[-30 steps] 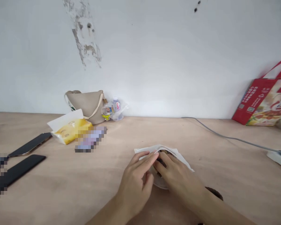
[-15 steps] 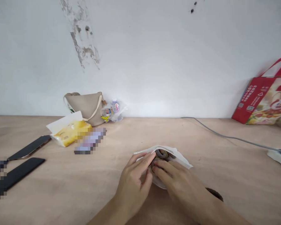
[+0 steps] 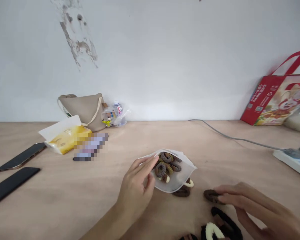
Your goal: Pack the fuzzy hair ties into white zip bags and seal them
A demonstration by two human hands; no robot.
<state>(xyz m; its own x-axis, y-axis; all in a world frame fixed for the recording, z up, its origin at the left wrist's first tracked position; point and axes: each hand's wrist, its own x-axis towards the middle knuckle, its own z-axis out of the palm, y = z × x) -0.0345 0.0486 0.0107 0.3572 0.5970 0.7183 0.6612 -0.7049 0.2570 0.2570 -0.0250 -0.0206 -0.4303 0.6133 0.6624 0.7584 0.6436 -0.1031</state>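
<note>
A frosted white plastic bag (image 3: 173,186) lies mouth open on the table, with several grey, olive and brown hair ties (image 3: 160,169) inside. At its left edge, my left hand (image 3: 136,183) grips the bag, fingers over the rim and the thumb lower down. To the right, my right hand (image 3: 255,206) has its fingertips closed on a dark brown hair tie (image 3: 210,196). Beside and below it lie a black hair tie (image 3: 230,223) and a cream one (image 3: 213,230), partly cut off by the frame. Another brown hair tie (image 3: 182,191) rests partly under the bag.
On the left are dark phones (image 3: 17,183), a lilac phone (image 3: 93,146) and a yellow tissue pack (image 3: 70,136). A beige bag (image 3: 86,108) and a bottle in clear plastic (image 3: 117,113) stand by the wall. Right: a red shopping bag (image 3: 267,96), grey cable (image 3: 230,136) and white power strip (image 3: 290,163).
My right hand has come out of the plastic bag and moved right to a brown hair tie. My left hand still grips the bag. The view has shifted, revealing more hair ties.
</note>
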